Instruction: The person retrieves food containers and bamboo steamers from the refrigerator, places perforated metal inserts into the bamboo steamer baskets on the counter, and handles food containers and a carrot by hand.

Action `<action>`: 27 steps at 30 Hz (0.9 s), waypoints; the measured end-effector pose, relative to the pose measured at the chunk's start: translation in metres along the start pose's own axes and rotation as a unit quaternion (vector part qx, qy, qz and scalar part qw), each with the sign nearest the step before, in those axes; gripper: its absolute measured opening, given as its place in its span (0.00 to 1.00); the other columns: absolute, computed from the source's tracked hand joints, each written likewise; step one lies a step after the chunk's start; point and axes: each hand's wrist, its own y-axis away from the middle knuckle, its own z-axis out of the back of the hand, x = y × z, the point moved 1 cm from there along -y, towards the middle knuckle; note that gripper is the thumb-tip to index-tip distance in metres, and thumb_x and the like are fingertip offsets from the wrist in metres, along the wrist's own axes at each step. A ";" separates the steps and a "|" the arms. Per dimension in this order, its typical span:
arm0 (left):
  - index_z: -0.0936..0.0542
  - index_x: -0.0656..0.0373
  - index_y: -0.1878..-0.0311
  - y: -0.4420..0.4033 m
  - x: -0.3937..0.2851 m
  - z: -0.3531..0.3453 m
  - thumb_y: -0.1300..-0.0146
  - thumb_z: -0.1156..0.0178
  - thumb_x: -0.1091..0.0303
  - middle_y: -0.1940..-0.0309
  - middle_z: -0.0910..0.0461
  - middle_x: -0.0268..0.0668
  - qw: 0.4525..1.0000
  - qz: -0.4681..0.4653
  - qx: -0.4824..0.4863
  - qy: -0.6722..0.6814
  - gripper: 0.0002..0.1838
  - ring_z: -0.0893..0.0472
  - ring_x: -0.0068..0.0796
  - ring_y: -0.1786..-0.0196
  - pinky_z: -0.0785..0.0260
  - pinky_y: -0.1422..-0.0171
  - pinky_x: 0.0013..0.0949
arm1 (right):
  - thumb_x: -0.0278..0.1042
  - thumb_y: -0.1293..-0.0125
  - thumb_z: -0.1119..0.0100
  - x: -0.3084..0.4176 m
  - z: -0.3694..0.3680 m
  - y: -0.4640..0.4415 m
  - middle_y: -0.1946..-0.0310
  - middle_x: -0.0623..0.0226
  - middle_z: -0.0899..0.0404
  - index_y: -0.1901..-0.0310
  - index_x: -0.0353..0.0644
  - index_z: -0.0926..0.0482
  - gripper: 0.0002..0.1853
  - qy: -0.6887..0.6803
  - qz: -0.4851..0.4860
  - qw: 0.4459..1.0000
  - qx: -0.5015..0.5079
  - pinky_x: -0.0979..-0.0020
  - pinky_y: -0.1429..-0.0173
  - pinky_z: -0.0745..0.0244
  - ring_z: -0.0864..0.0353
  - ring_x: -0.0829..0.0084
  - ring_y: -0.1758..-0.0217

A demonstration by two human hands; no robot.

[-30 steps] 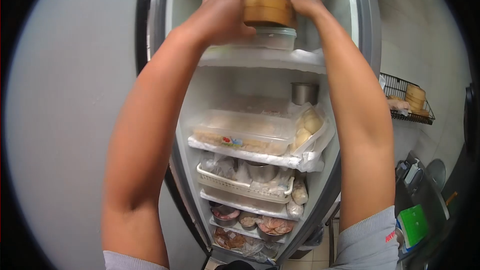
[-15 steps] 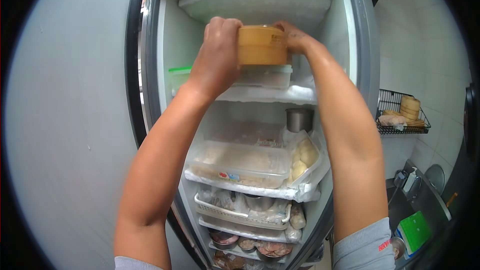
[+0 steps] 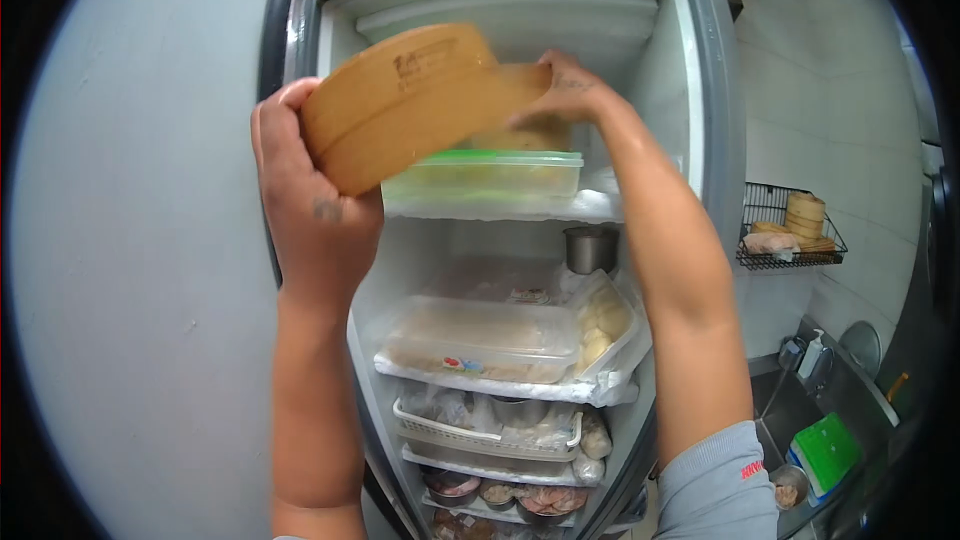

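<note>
My left hand is closed around a round bamboo steamer, tilted and raised at the left of the open fridge. Dark printed marks show on its side. My right hand grips the edge of a motion-blurred bamboo piece, which overlaps the steamer's right end; whether it is a lid or another tier, I cannot tell. Just below, a brownish round thing, probably another steamer, rests on a clear plastic box with a green lid on the frosted top shelf.
Lower shelves hold clear plastic tubs, a metal pot, a bag of pale buns, a white basket and metal bowls of food. The fridge door stands open at left. A wire rack and sink are at right.
The steamer has moved left and toward me in my left hand, now tilted. My right hand has stayed near the top shelf, now with a blurred bamboo piece.
</note>
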 end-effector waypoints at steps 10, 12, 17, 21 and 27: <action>0.34 0.64 0.46 0.122 -0.038 0.090 0.41 0.36 0.63 0.51 0.34 0.39 0.983 0.160 0.032 0.080 0.26 0.29 0.30 0.49 0.36 0.39 0.31 | 0.59 0.73 0.18 0.068 0.048 0.030 0.47 0.56 0.22 0.40 0.40 0.31 0.56 0.041 -0.065 0.989 0.125 0.51 0.57 0.20 0.23 0.56 0.43; 0.34 0.64 0.47 0.138 -0.046 0.102 0.44 0.35 0.67 0.52 0.33 0.41 0.985 0.152 0.063 0.057 0.25 0.29 0.34 0.48 0.36 0.38 0.33 | 0.59 0.75 0.16 0.075 0.048 0.034 0.43 0.52 0.24 0.40 0.37 0.31 0.58 0.039 -0.067 0.988 0.135 0.50 0.51 0.18 0.23 0.52 0.41; 0.31 0.62 0.49 0.176 -0.062 0.123 0.52 0.28 0.68 0.53 0.32 0.43 0.984 0.141 0.097 0.044 0.28 0.28 0.39 0.48 0.34 0.38 0.41 | 0.56 0.75 0.16 0.083 0.056 0.048 0.54 0.53 0.19 0.45 0.35 0.26 0.52 0.068 -0.041 0.996 0.048 0.54 0.59 0.19 0.19 0.55 0.48; 0.29 0.59 0.50 0.193 -0.071 0.140 0.57 0.21 0.61 0.55 0.31 0.43 0.980 0.131 0.127 0.076 0.34 0.28 0.42 0.48 0.34 0.34 0.50 | 0.53 0.74 0.16 0.083 0.058 0.046 0.58 0.52 0.19 0.48 0.32 0.25 0.49 0.077 -0.025 0.996 0.026 0.57 0.63 0.18 0.17 0.55 0.53; 0.30 0.56 0.50 0.206 -0.080 0.157 0.54 0.22 0.59 0.57 0.31 0.40 0.977 0.145 0.131 0.089 0.32 0.28 0.41 0.48 0.36 0.32 0.54 | 0.48 0.71 0.16 0.090 0.065 0.053 0.61 0.55 0.18 0.49 0.31 0.25 0.45 0.086 -0.012 0.996 -0.012 0.62 0.70 0.21 0.17 0.59 0.59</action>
